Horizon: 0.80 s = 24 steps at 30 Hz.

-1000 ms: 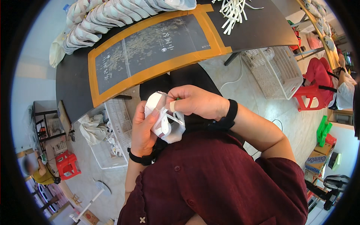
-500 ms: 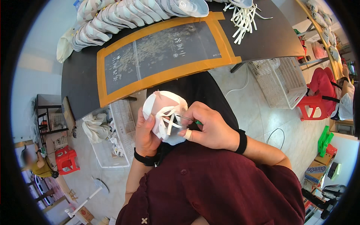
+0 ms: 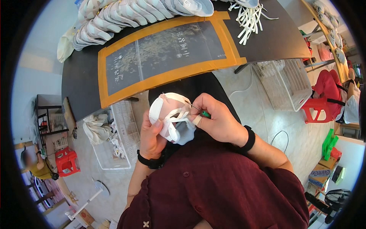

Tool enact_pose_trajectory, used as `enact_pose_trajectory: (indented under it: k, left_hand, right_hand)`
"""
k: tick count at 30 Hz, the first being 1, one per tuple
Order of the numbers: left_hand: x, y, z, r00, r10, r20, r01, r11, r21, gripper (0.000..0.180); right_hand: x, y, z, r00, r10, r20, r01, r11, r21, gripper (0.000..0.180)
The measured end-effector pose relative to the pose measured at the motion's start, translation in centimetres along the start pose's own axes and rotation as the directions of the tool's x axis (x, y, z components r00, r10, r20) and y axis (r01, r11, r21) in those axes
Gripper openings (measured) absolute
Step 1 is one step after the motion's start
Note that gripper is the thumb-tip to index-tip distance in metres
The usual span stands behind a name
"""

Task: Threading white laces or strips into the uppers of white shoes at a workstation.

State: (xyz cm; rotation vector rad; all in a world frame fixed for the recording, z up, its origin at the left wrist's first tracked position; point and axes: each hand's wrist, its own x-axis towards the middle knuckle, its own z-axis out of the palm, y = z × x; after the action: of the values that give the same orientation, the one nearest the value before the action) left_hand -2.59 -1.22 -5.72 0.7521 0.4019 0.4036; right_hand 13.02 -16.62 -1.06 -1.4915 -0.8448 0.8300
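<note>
Just off the worktop's near edge, the left hand clasped a white laced shoe upper; the right hand pinched a green-handled metal tool, its tip at the upper.

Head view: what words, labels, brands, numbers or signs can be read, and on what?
Orange-bordered dark panel: pale characters, not copied; its corner line is too small to read.
Cardboard box at right: large lettering, not copied.
Row of pale shoe uppers: small square mark, too small to read.
White upper in the left hand: none I can make out.
</note>
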Motion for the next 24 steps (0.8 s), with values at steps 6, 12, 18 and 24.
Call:
enact_pose_trajectory:
  k: [6,12,18,24]
  left_hand:
    - [0.0,-0.3,-0.9,1.000,0.014,0.022,-0.013,1.000,-0.023,0.049]
    - [0.2,-0.3,-0.9,0.999,0.005,0.041,-0.002,0.998,-0.066,0.054]
    - [0.4,-0.5,-0.5,0.999,-0.026,0.024,0.028,0.997,-0.069,0.049]
    - [0.5,-0.9,-0.7,0.980,-0.197,0.033,0.199,0.979,-0.038,0.034]
  right_hand:
    - [-0.1,1.4,0.3,0.998,0.061,0.032,-0.067,0.965,0.254,0.014]
    - [-0.5,1.1,0.3,0.997,0.050,0.055,-0.065,0.951,0.303,0.013]
    - [-0.9,1.4,0.3,0.996,0.081,0.035,-0.088,0.942,0.323,0.013]
    - [-0.8,1.6,-0.2,0.983,0.181,0.018,-0.178,0.937,0.300,0.013]
